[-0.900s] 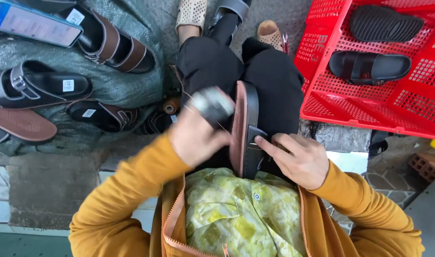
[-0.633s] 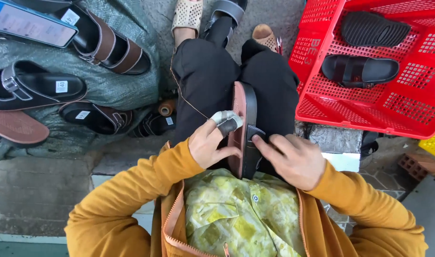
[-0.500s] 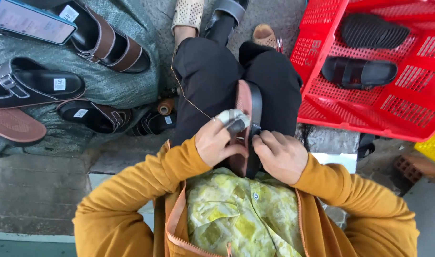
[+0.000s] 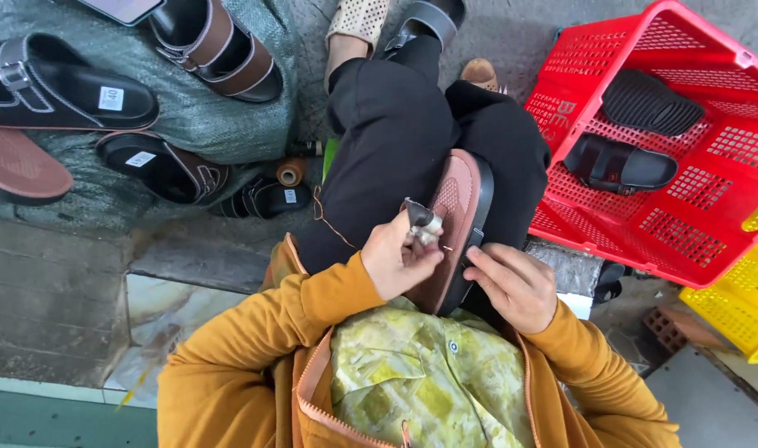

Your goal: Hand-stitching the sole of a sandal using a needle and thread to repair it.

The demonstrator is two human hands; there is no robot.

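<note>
Head view looks straight down on a seated person in an orange jacket and black trousers. A sandal [image 4: 455, 224] stands on edge in the lap — brown sole toward the left, black upper toward the right — leaning against the right thigh. The left hand [image 4: 399, 261] is curled shut around a small grey-handled tool [image 4: 420, 220], its tip pressed to the sole's rim, where a short bit of thread shows. A thin brown thread [image 4: 333, 226] trails from that hand across the left thigh. The right hand [image 4: 511, 282] grips the sandal's black edge from the right, fingers wrapped over it, steadying it.

To the left, on a grey-green sack [image 4: 188, 124] spread on the ground, lie several finished black and brown sandals [image 4: 63, 87] and a spool of thread [image 4: 291, 172]. To the right, a red plastic crate [image 4: 711, 207] holds two black sandals — one sole-up — with a yellow crate [image 4: 740, 303] just beside it.
</note>
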